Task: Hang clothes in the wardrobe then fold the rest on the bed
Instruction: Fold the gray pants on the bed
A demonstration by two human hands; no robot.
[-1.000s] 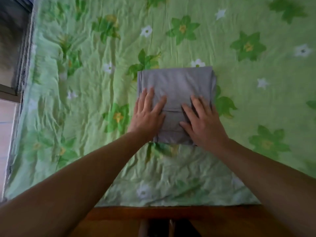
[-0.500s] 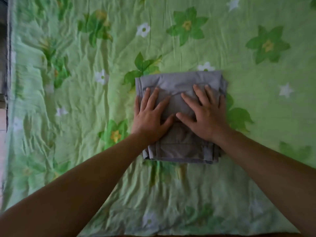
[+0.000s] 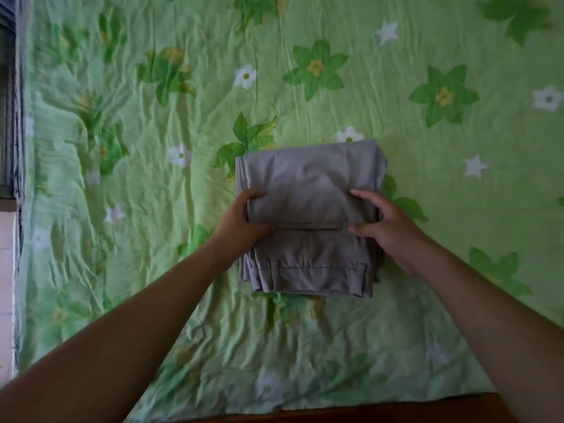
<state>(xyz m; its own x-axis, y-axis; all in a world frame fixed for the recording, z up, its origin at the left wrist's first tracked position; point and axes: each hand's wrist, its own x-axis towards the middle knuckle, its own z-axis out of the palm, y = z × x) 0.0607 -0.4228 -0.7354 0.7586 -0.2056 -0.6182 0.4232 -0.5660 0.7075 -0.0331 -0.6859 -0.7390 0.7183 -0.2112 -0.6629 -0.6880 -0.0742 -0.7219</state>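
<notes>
Head view: a folded grey garment (image 3: 305, 184) lies on the bed (image 3: 503, 346), a little right of the middle of the picture, flat on a crumpled light green sheet (image 3: 183, 117) printed with darker green and white flowers. The garment is folded into a thick rectangular stack. A top layer covers its far half, and below that layer's straight edge the near half shows a stitched seam and several stacked cloth edges.

The left hand (image 3: 241, 221) grips the left side of the stack at the level of the top layer's near edge, with its digits curled over the cloth. The right hand (image 3: 393, 230) grips the right side at the same level. One finger and the thumb lie on top, and the other fingers are hidden at the garment's side. Both bare forearms reach in from the lower corners.

A strip of the bed's wooden edge (image 3: 366, 412) runs along the bottom of the picture, just beyond the sheet's near hem. A dark frame (image 3: 7, 102) stands along the far left, beside the sheet's edge
</notes>
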